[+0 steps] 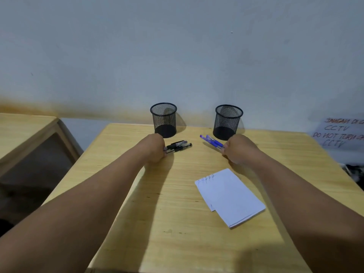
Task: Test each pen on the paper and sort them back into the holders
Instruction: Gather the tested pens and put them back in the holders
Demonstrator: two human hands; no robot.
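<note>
Head camera shows both your bare forearms stretched forward over a light wooden tabletop [177, 213]. Your left hand [155, 147] is curled closed around the near ends of a small bundle of black pens [180, 146], whose far ends point right and lie low over the wood; whether they rest on it or are just lifted, you cannot tell from here. Your right hand [239, 148] is likewise clenched around a bundle of blue pens [211, 141], which stick out to the left and away from you, slightly raised at their tips.

Just beyond your left hand stands an upright black wire-mesh cylindrical holder [163, 120], with nothing visible through its mesh. A second black mesh holder [228, 122] of the same kind stands just beyond your right hand, close to the blue pens, and it also shows nothing inside. The two holders sit well apart near the far edge of the table, against a pale grey wall [177, 46].

Nearer to you and below your right hand lies a small stack of white paper sheets [230, 198], turned at an angle, with a short row of blue scribbles along its far-left edge. At the far right a white handwritten sign [340, 134] reads partly "CCTV" and "DO NOT TURN". On the left, a second wooden table [25, 133] stands apart.
</note>
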